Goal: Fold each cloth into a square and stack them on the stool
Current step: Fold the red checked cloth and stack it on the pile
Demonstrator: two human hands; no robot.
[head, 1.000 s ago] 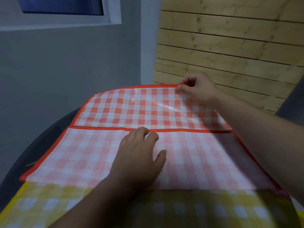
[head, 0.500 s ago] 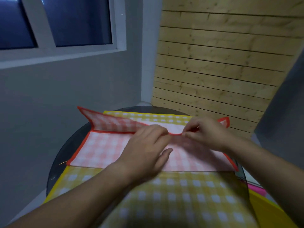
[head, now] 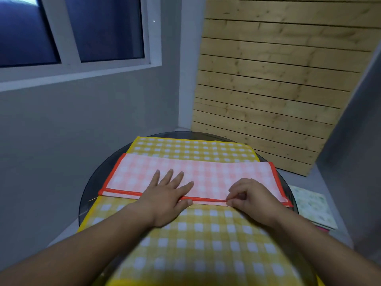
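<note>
My left hand (head: 168, 198) lies flat, fingers spread, on the folded red cloth (head: 206, 174); my right hand (head: 252, 198) pinches its near edge.

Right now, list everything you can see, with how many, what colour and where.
table: one, dark, round, centre.
yellow checked cloth: one, yellow-white, spread over the table.
red checked cloth: one, pink-white, orange-red hem, folded strip across the yellow checked cloth.
pale patterned cloth: one, whitish green, right of the table, lower.
window: one, white frame, dark panes, upper left.
wooden slat panel: one, light wood, behind the table.
left hand: one, flat on the red checked cloth.
right hand: one, pinches its near hem.
</note>
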